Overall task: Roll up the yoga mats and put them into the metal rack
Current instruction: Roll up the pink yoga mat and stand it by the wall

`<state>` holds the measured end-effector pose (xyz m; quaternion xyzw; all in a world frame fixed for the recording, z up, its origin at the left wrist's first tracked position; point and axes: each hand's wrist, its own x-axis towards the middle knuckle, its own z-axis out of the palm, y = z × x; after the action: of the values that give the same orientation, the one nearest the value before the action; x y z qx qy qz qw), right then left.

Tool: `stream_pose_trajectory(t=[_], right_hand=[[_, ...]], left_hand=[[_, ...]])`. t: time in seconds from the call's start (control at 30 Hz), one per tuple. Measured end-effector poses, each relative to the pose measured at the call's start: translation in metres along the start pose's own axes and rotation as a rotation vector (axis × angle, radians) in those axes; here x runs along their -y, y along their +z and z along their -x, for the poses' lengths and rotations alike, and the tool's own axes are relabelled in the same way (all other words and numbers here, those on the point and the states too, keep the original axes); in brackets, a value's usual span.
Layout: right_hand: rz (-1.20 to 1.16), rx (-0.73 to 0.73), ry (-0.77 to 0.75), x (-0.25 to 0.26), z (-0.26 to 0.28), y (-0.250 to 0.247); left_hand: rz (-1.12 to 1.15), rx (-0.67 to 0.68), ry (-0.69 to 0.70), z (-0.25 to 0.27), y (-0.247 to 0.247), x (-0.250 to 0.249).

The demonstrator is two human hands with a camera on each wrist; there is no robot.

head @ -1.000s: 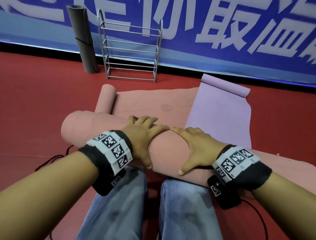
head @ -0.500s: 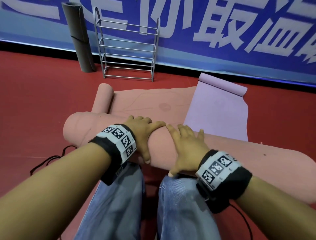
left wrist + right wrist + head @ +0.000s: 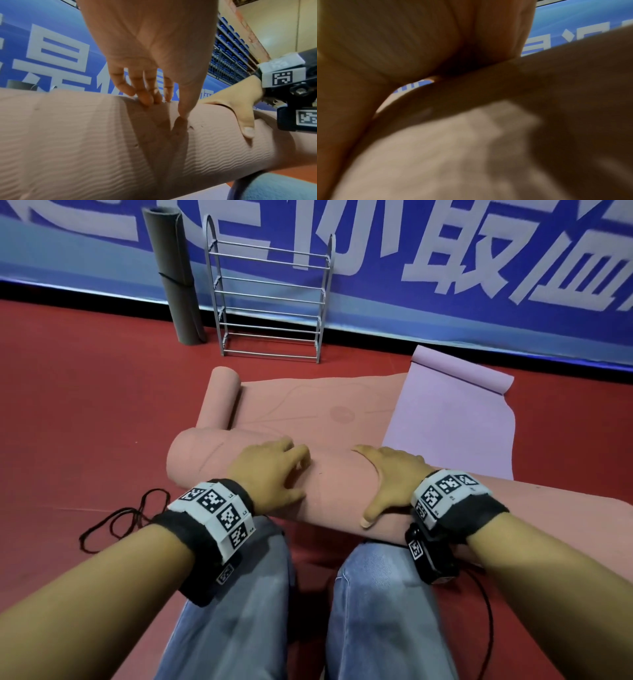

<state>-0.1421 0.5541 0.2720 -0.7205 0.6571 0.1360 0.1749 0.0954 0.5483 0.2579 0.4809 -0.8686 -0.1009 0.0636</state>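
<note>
A thick pink mat roll point(image 3: 212, 463) lies across the floor in front of my knees. My left hand point(image 3: 270, 470) touches its top with the fingertips point(image 3: 147, 100) and thumb, the palm raised off it. My right hand point(image 3: 387, 477) lies flat over the roll point(image 3: 68, 135) just to the right, its thumb point(image 3: 247, 129) on the near side. Beyond the roll, the pink mat point(image 3: 308, 405) lies flat with a small curl point(image 3: 219, 398) at its left end. A purple mat point(image 3: 445, 422) lies flat at the right. The metal rack point(image 3: 270, 299) stands against the banner wall. The right wrist view is blurred.
A grey rolled mat point(image 3: 174, 275) leans on the wall left of the rack. A black cord point(image 3: 113, 518) lies looped on the red floor at my left. My knees in jeans point(image 3: 376, 594) are right behind the roll.
My left hand has lifted its palm and now touches the roll with fingertips only. The right hand has stayed pressed on the roll.
</note>
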Motion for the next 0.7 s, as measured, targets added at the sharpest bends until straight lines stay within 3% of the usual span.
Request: stream_pose_trajectory(t=[0.17, 0.33, 0.43, 0.57, 0.7], right_hand=[[-0.083, 0.025, 0.044, -0.013, -0.004, -0.001], [-0.178, 0.01, 0.09, -0.031, -0.004, -0.002], [-0.191, -0.013, 0.099, -0.035, -0.005, 0.0], [-0.182, -0.028, 0.103, -0.034, -0.008, 0.002], [-0.132, -0.09, 0.103, -0.035, -0.006, 0.004]], left_hand=[[-0.036, 0.186, -0.256, -0.011, 0.0, -0.006], [0.113, 0.355, -0.433, -0.026, 0.011, -0.014], [0.337, 0.422, -0.562, -0.026, 0.019, -0.02], [0.884, 0.345, -0.701, -0.024, 0.024, -0.036], [1.122, 0.432, -0.873, -0.03, 0.036, -0.039]])
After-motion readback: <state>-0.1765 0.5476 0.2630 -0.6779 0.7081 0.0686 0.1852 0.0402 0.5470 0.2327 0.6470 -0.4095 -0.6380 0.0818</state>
